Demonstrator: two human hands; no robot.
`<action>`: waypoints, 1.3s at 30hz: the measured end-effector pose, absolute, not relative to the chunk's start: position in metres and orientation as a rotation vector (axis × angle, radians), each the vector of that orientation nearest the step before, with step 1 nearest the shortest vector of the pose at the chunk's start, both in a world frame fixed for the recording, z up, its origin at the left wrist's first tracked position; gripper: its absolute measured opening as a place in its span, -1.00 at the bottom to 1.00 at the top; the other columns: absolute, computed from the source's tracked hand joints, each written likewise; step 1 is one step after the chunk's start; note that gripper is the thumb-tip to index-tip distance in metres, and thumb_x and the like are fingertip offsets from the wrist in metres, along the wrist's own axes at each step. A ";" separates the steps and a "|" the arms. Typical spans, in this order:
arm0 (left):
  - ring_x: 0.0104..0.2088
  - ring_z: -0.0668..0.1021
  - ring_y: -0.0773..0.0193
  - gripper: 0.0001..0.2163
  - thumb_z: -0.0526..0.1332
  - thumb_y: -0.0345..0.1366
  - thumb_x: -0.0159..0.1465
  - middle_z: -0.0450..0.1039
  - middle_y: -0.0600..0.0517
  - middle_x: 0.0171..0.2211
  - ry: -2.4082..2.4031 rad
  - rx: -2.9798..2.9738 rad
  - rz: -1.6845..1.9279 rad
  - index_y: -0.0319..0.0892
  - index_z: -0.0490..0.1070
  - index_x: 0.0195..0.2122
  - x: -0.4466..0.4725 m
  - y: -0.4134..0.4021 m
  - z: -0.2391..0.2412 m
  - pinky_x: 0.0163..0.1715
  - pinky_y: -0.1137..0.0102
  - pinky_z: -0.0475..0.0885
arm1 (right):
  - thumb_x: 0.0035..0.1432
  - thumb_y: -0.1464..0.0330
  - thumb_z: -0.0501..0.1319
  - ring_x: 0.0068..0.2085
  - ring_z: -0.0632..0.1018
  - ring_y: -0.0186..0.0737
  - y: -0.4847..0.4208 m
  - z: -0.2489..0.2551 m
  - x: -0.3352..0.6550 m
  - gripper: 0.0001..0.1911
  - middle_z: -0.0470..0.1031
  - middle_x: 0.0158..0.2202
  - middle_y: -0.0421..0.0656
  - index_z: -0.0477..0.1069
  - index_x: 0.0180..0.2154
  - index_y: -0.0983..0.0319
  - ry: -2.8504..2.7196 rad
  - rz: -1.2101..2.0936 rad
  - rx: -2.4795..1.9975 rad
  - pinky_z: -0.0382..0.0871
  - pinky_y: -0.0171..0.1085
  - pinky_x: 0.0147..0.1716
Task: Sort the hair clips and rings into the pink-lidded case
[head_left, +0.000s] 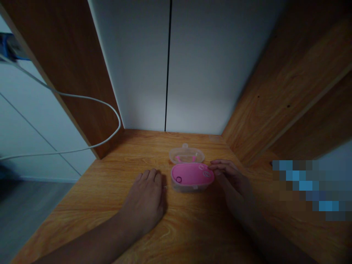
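Observation:
An oval clear plastic case (184, 188) sits on the wooden surface, its hinged clear lid (176, 156) tipped back behind it. A pink oval panel (189, 174) covers the top of the case. On the panel are a small dark ring (179, 179) at the left and pale ring shapes (206, 174) at the right. My right hand (233, 183) is at the case's right end, thumb and fingers drawn together by the panel's edge; anything between them is hidden. Left of the case, my left hand (145, 198) rests knuckles up on the surface, fingers curled under, apart from the case.
The wooden surface (82, 198) ends at a white panel (143, 73) with a dark seam. Wooden boards (275, 95) rise on both sides. A white cable (110, 106) loops in from the left. A blurred, pixelated patch (305, 185) lies at the right.

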State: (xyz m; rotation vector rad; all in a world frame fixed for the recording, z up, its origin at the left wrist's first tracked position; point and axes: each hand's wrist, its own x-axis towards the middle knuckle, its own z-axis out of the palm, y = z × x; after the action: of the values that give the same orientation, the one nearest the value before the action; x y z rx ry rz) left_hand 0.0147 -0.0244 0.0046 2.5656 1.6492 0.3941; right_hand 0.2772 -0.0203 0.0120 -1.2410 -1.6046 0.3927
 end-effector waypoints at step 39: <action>-0.31 0.56 0.24 -0.77 0.22 -0.49 0.30 0.59 0.01 -0.27 0.377 2.723 1.320 -0.15 0.40 -0.04 0.011 -0.035 0.017 -0.30 0.29 0.45 | 0.18 0.58 0.21 -0.16 0.61 -0.24 -0.054 0.039 0.251 -0.68 0.65 -0.25 -0.20 0.48 -0.08 0.13 -2.226 0.146 -0.590 0.57 -0.24 -0.15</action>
State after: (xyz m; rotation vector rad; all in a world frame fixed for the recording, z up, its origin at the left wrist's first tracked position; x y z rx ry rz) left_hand 0.0111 -0.0347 0.0171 2.7230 0.3774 1.3200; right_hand 0.2515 -0.0539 0.0388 -0.5896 -2.2256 0.1457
